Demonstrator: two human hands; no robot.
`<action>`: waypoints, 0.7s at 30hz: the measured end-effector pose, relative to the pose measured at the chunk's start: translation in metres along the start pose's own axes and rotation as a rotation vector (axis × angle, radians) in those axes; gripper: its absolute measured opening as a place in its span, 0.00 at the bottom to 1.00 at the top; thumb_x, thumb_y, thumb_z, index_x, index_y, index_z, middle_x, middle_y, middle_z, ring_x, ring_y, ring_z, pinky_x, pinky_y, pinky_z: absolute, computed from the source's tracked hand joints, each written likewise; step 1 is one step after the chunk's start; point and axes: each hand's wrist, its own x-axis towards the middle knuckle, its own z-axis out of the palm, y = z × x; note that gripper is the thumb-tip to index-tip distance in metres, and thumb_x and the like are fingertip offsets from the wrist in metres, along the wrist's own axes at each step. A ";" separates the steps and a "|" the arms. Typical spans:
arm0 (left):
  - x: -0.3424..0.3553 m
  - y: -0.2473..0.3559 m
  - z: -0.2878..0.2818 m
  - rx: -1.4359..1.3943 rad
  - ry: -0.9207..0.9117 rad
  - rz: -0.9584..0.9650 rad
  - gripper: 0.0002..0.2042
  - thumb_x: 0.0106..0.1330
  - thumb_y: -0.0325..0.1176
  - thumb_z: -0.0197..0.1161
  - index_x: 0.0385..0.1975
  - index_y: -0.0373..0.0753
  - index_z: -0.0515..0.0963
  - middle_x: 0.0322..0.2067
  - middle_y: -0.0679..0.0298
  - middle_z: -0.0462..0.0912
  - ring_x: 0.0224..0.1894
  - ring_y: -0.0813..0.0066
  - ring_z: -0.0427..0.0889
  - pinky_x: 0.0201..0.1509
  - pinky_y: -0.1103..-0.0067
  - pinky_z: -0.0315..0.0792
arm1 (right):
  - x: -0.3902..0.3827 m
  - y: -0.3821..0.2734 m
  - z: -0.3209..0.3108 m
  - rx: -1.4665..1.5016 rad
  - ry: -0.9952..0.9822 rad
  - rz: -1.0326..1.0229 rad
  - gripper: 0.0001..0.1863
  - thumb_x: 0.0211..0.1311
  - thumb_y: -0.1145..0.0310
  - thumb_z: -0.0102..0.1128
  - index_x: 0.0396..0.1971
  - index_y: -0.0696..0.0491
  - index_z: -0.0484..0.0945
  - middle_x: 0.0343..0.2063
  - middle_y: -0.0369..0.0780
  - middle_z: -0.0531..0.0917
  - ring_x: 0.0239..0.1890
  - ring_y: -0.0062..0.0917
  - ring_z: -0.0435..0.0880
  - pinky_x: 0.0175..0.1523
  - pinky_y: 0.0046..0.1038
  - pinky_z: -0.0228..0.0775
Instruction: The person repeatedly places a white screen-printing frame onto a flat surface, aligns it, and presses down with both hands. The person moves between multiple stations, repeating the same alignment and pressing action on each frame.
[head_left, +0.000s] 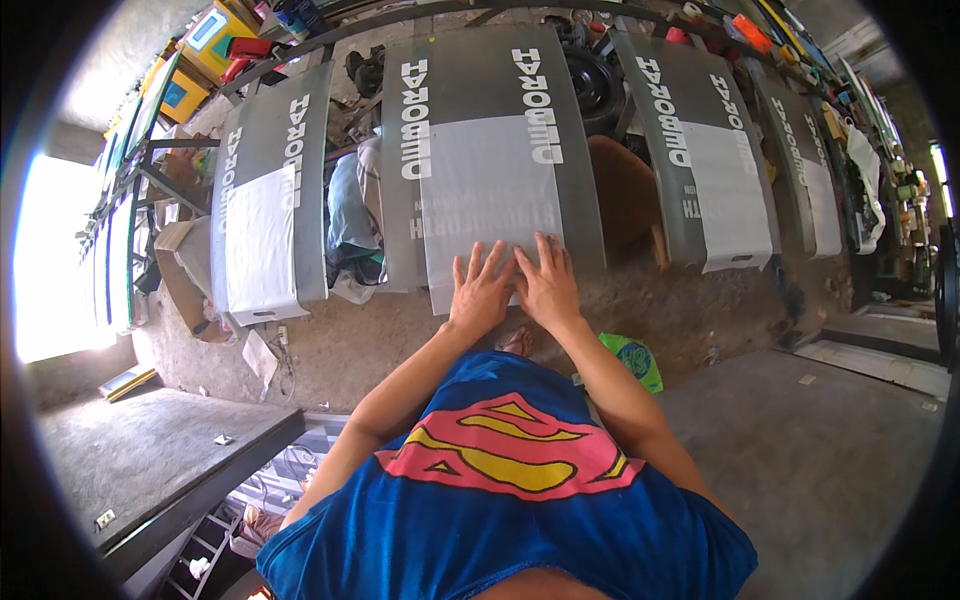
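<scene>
My left hand (482, 292) lies with fingers spread on the lower part of a thin white translucent sheet (488, 165). Beside it, my right hand (548, 285) rests on the same sheet near its right edge, fingers also stretched out and the two hands almost touching. Neither hand grips anything. Under the sheet is a long dark grey panel (470, 75) with white lettering, some of which shows faintly through. The sheet's near end reaches down past the hands to the panel's near edge.
Similar dark panels with white sheets stand to the left (255, 150) and right (680, 100). A black wheel (592, 90) and a brown rounded board (625, 195) sit between panels. A green bag (635, 360) lies on the floor. At lower left is a grey slab (170, 450).
</scene>
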 end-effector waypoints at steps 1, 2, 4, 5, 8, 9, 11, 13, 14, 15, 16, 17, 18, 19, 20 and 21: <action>-0.005 0.002 0.002 -0.010 0.001 0.011 0.29 0.68 0.36 0.64 0.70 0.46 0.68 0.78 0.57 0.54 0.79 0.42 0.49 0.77 0.38 0.47 | -0.005 -0.001 0.000 0.007 0.001 0.000 0.30 0.64 0.59 0.64 0.67 0.45 0.75 0.72 0.50 0.63 0.75 0.53 0.60 0.76 0.55 0.55; -0.011 0.004 0.003 -0.019 0.003 0.021 0.29 0.68 0.36 0.64 0.70 0.45 0.69 0.77 0.56 0.55 0.79 0.43 0.50 0.78 0.40 0.48 | -0.010 -0.001 0.001 0.017 0.025 -0.003 0.29 0.64 0.60 0.64 0.66 0.45 0.76 0.71 0.51 0.64 0.74 0.54 0.61 0.75 0.55 0.56; -0.022 0.007 0.005 -0.039 0.004 0.032 0.29 0.67 0.35 0.65 0.69 0.44 0.69 0.77 0.55 0.56 0.79 0.45 0.51 0.79 0.45 0.49 | -0.020 -0.001 0.004 0.037 0.071 -0.013 0.28 0.64 0.62 0.63 0.65 0.47 0.77 0.71 0.52 0.65 0.73 0.55 0.63 0.74 0.55 0.58; -0.028 0.009 0.005 -0.053 0.003 0.033 0.28 0.67 0.34 0.65 0.68 0.43 0.70 0.76 0.55 0.57 0.79 0.46 0.52 0.79 0.47 0.49 | -0.024 -0.003 0.001 0.037 0.092 -0.019 0.26 0.64 0.62 0.64 0.63 0.48 0.78 0.69 0.52 0.67 0.72 0.54 0.64 0.73 0.54 0.60; -0.043 0.012 0.009 -0.225 0.204 -0.023 0.23 0.64 0.30 0.66 0.61 0.38 0.75 0.67 0.51 0.69 0.72 0.46 0.64 0.76 0.53 0.58 | -0.032 -0.004 -0.003 0.110 0.155 -0.019 0.22 0.64 0.64 0.64 0.58 0.52 0.80 0.64 0.51 0.72 0.67 0.51 0.70 0.69 0.51 0.64; -0.048 0.009 0.015 -0.309 0.280 -0.089 0.22 0.64 0.29 0.66 0.59 0.37 0.76 0.64 0.50 0.72 0.69 0.46 0.66 0.74 0.55 0.60 | -0.034 0.001 -0.001 0.182 0.176 -0.006 0.20 0.65 0.64 0.64 0.56 0.53 0.80 0.61 0.50 0.75 0.65 0.50 0.72 0.68 0.50 0.66; -0.059 0.001 0.022 -0.353 0.487 -0.195 0.18 0.62 0.25 0.67 0.53 0.34 0.78 0.52 0.49 0.77 0.58 0.46 0.74 0.64 0.59 0.69 | -0.038 0.007 -0.002 0.240 0.293 0.028 0.14 0.64 0.67 0.66 0.45 0.57 0.81 0.50 0.48 0.81 0.55 0.48 0.78 0.60 0.47 0.71; -0.068 -0.017 0.024 -0.295 0.516 -0.330 0.16 0.63 0.27 0.68 0.50 0.33 0.77 0.51 0.49 0.77 0.56 0.47 0.75 0.61 0.60 0.70 | -0.042 0.019 0.001 0.282 0.272 0.194 0.12 0.64 0.66 0.66 0.42 0.58 0.80 0.49 0.49 0.81 0.54 0.48 0.78 0.59 0.46 0.71; -0.072 -0.023 0.025 -0.269 0.529 -0.400 0.16 0.63 0.28 0.68 0.49 0.32 0.77 0.50 0.49 0.77 0.54 0.48 0.75 0.59 0.61 0.71 | -0.044 0.023 -0.002 0.301 0.257 0.278 0.11 0.64 0.66 0.66 0.40 0.58 0.80 0.49 0.49 0.81 0.54 0.48 0.78 0.58 0.46 0.71; -0.074 -0.029 0.026 -0.336 0.558 -0.500 0.15 0.64 0.29 0.69 0.48 0.32 0.77 0.50 0.49 0.77 0.54 0.49 0.75 0.59 0.61 0.71 | -0.043 0.026 -0.003 0.184 0.271 0.302 0.12 0.66 0.64 0.66 0.37 0.57 0.78 0.42 0.49 0.84 0.48 0.47 0.83 0.52 0.45 0.74; -0.073 -0.035 0.028 -0.404 0.585 -0.599 0.14 0.64 0.29 0.70 0.46 0.31 0.77 0.49 0.49 0.77 0.53 0.50 0.75 0.59 0.62 0.71 | -0.044 0.027 -0.003 0.261 0.246 0.379 0.12 0.67 0.63 0.66 0.37 0.57 0.78 0.39 0.48 0.85 0.45 0.47 0.84 0.50 0.45 0.75; -0.071 -0.041 0.028 -0.471 0.619 -0.694 0.14 0.64 0.30 0.70 0.45 0.31 0.77 0.48 0.50 0.77 0.53 0.52 0.75 0.59 0.62 0.71 | -0.041 0.028 -0.002 0.339 0.227 0.452 0.13 0.68 0.62 0.66 0.38 0.56 0.78 0.37 0.48 0.86 0.43 0.47 0.85 0.48 0.45 0.76; -0.069 -0.047 0.031 -0.553 0.646 -0.732 0.15 0.65 0.33 0.71 0.43 0.31 0.77 0.46 0.51 0.77 0.50 0.56 0.75 0.56 0.65 0.71 | -0.038 0.030 -0.002 0.416 0.209 0.525 0.13 0.68 0.61 0.65 0.38 0.56 0.77 0.34 0.47 0.87 0.40 0.47 0.86 0.45 0.45 0.76; -0.066 -0.051 0.034 -0.637 0.671 -0.767 0.16 0.66 0.37 0.72 0.42 0.31 0.77 0.44 0.53 0.77 0.47 0.61 0.76 0.53 0.67 0.72 | -0.037 0.034 0.002 0.360 0.280 0.479 0.15 0.70 0.58 0.65 0.40 0.55 0.77 0.28 0.46 0.87 0.33 0.47 0.87 0.40 0.47 0.77; -0.062 -0.054 0.033 -0.722 0.696 -0.804 0.17 0.67 0.40 0.73 0.41 0.31 0.77 0.42 0.55 0.78 0.45 0.65 0.76 0.51 0.70 0.72 | -0.034 0.034 0.000 0.367 0.268 0.499 0.15 0.69 0.58 0.66 0.40 0.55 0.77 0.28 0.46 0.87 0.33 0.47 0.87 0.40 0.47 0.77; -0.059 -0.058 0.031 -0.742 0.655 -0.828 0.19 0.66 0.42 0.73 0.40 0.31 0.77 0.40 0.56 0.78 0.43 0.67 0.76 0.49 0.71 0.72 | -0.031 0.033 -0.003 0.373 0.258 0.521 0.15 0.68 0.58 0.66 0.41 0.55 0.77 0.27 0.47 0.87 0.33 0.47 0.88 0.41 0.47 0.78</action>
